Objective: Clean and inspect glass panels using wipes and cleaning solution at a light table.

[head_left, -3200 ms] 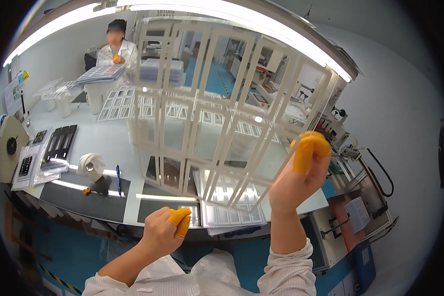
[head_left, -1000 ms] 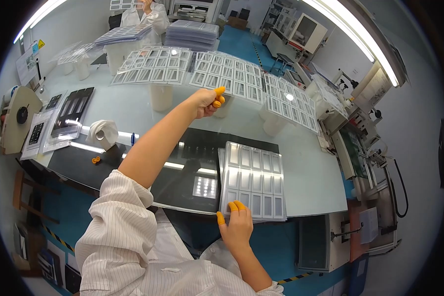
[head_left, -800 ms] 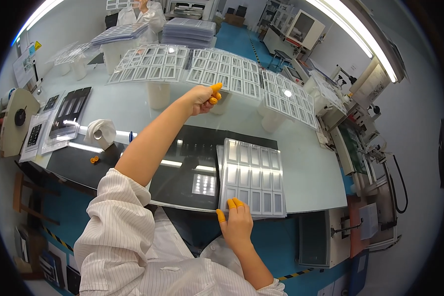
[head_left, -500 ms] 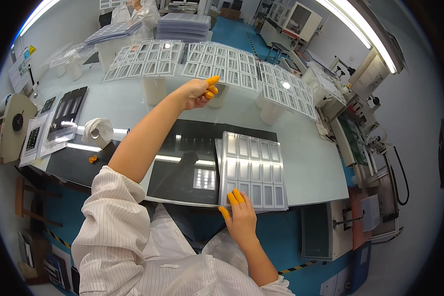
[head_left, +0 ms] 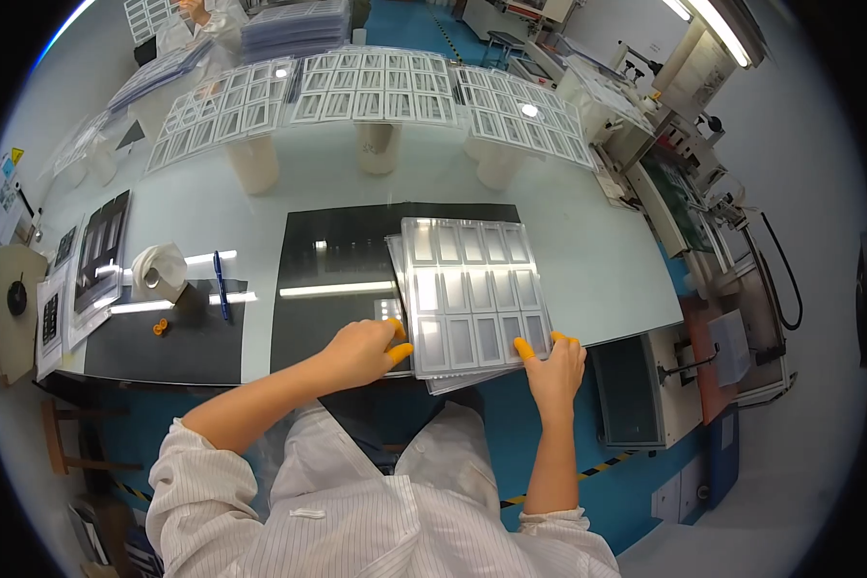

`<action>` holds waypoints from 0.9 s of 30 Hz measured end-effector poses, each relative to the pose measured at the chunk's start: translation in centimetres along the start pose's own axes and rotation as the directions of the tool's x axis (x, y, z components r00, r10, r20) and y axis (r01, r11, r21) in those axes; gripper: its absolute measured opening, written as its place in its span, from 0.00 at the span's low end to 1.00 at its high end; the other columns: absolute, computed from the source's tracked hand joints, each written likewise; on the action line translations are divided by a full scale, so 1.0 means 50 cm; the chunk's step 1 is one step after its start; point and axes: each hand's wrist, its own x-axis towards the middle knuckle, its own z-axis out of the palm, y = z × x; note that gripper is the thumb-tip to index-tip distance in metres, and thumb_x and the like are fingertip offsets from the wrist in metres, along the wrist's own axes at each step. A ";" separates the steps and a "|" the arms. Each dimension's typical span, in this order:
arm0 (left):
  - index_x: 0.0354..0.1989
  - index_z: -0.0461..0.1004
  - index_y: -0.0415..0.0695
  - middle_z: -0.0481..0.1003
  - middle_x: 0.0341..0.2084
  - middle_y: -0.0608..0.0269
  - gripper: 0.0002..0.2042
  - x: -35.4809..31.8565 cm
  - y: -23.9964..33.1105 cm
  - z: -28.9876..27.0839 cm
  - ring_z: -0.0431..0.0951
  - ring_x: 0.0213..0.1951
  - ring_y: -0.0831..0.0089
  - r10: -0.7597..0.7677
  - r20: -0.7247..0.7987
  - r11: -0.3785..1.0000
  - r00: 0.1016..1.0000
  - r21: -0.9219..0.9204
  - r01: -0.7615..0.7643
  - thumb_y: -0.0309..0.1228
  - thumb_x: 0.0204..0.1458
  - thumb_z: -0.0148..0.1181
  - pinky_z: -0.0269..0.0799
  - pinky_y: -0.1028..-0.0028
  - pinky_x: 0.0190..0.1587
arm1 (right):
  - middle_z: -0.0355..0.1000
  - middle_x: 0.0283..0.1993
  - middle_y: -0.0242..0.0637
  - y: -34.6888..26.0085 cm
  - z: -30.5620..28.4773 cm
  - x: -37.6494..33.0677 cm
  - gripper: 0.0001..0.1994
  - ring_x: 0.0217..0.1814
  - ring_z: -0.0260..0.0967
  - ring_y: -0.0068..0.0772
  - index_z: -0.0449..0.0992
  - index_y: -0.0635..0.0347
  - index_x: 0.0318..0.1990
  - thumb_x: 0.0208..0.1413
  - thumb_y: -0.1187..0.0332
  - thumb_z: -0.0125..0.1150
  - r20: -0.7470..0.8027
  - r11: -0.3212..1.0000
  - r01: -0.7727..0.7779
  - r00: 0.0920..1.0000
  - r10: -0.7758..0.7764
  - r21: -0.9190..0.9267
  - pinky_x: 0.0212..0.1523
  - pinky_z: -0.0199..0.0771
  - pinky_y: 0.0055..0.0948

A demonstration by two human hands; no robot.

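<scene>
A stack of clear compartment trays (head_left: 472,299) lies flat on a black mat (head_left: 342,279) at the near edge of the pale bench (head_left: 597,260), its long axis running away from the person, from the near edge toward the far side of the bench, with a slight lean to the right at the near end. The rows of rectangular pockets face up, and the lower sheets show fanned out a little at the left and near sides. The left hand (head_left: 361,352) reaches in from the lower left with the forearm stretched across the bench edge, knuckles up, and its orange-capped fingertips (head_left: 398,352) press against the stack's near left corner. The right hand (head_left: 552,364) comes straight up from below, wrist bent back, and its orange-capped fingertips (head_left: 525,349) rest on the near right corner; the fingers of both hands are loosely curled at the tray edges rather than wrapped around them. The stack thus sits between the two hands and just beyond them. To the left on the bench lie a roll of white tape (head_left: 157,272) and a blue pen (head_left: 220,284), well apart from the trays. Farther back, more tray sheets (head_left: 371,87) rest raised on white cups (head_left: 380,146).
</scene>
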 end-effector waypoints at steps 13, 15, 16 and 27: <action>0.45 0.68 0.30 0.70 0.38 0.49 0.16 -0.063 0.016 0.096 0.70 0.36 0.66 -0.253 -0.112 0.846 0.961 -0.508 0.164 0.24 0.49 0.56 0.66 0.74 0.40 | 0.61 0.47 0.48 -0.020 -0.010 -0.070 0.25 0.51 0.57 0.45 0.67 0.73 0.49 0.46 0.64 0.62 0.034 0.978 0.145 0.989 -0.141 -0.152 0.48 0.63 0.37; 0.47 0.68 0.30 0.71 0.39 0.49 0.17 -0.065 0.003 0.101 0.71 0.36 0.67 -0.274 -0.187 0.808 0.943 -0.577 0.120 0.25 0.49 0.56 0.66 0.74 0.41 | 0.60 0.47 0.48 -0.022 -0.006 -0.089 0.24 0.51 0.56 0.45 0.67 0.73 0.49 0.43 0.69 0.61 0.024 0.981 0.143 0.990 -0.141 -0.134 0.48 0.62 0.36; 0.48 0.68 0.32 0.71 0.40 0.50 0.17 -0.067 -0.008 0.110 0.72 0.37 0.67 -0.200 -0.336 0.900 0.920 -0.435 0.037 0.26 0.50 0.56 0.66 0.74 0.42 | 0.60 0.47 0.48 -0.027 -0.007 -0.094 0.24 0.51 0.56 0.45 0.67 0.73 0.49 0.43 0.69 0.61 0.025 0.981 0.144 0.990 -0.142 -0.131 0.48 0.62 0.36; 0.49 0.60 0.35 0.71 0.42 0.49 0.14 -0.098 0.009 0.072 0.74 0.44 0.69 -0.229 -0.140 0.250 0.963 -0.965 -0.081 0.21 0.54 0.49 0.70 0.78 0.48 | 0.65 0.43 0.45 0.005 -0.034 -0.079 0.21 0.46 0.62 0.41 0.68 0.70 0.46 0.48 0.65 0.62 0.067 0.899 -0.013 0.998 -0.018 0.437 0.45 0.64 0.36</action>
